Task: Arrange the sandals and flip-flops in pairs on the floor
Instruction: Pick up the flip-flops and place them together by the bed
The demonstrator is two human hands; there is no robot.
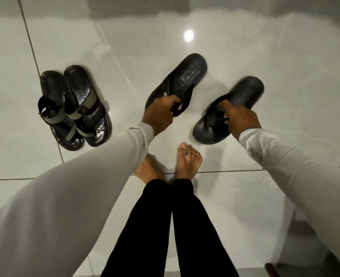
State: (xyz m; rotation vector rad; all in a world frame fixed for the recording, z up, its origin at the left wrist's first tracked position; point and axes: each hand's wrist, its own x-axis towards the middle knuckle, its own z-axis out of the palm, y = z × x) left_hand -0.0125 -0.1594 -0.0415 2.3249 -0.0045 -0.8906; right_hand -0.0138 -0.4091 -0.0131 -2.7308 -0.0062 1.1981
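Observation:
Two black sandals with grey-green straps (73, 108) lie side by side as a pair on the white tiled floor at the left. My left hand (161, 114) grips the strap of a black flip-flop (183, 78) in the middle, heel end pointing away from me. My right hand (239, 118) holds a second black flip-flop (241, 94) by its thong strap, to the right of the first. Both flip-flops are tilted and apart from each other; whether they touch the floor I cannot tell.
My bare feet (187, 160) and black trouser legs stand just below the flip-flops. Glossy white floor tiles (265, 47) stretch all around, with a lamp reflection at the top. A brown edge of furniture (273, 270) shows at the bottom right.

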